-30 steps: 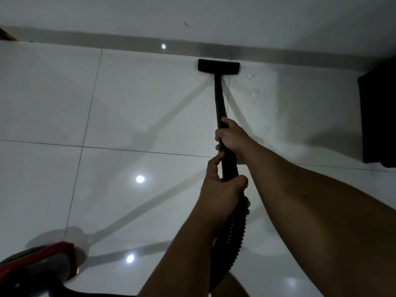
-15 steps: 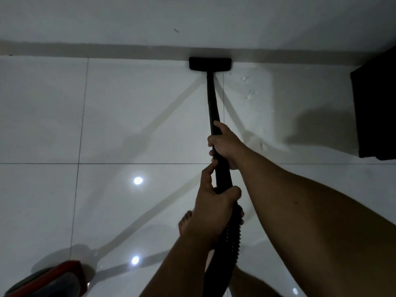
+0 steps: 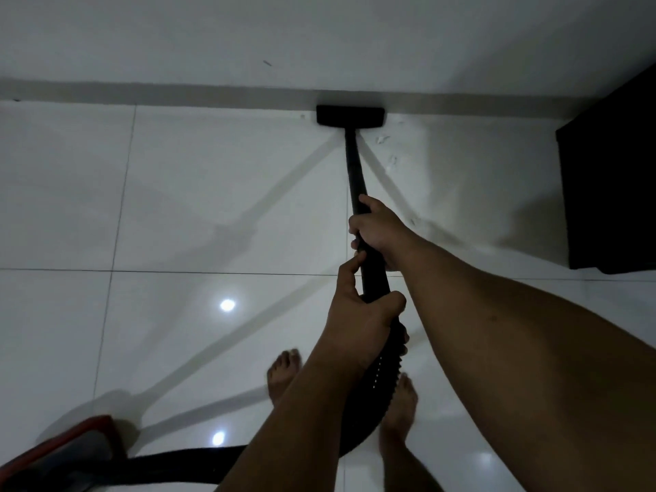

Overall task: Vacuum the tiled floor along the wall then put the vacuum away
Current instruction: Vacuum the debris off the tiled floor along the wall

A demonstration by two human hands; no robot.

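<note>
the black floor head (image 3: 350,116) now sits flush against the skirting at the foot of the wall (image 3: 248,37), having pushed forward from a spot just short of it a second ago, so this stroke has reached the edge. the wand (image 3: 356,172) runs back to both hands, right hand (image 3: 378,230) and left hand (image 3: 358,314) each closed around it (bare feet have stepped into view). white crumbs (image 3: 383,139) just right of the head look unswept, so i'd judge more passes remain before the red canister (image 3: 71,452) goes away.

Dim, soft-focus view; ceiling lights glare off the glossy floor (image 3: 177,207), several shadows fanning out.
</note>
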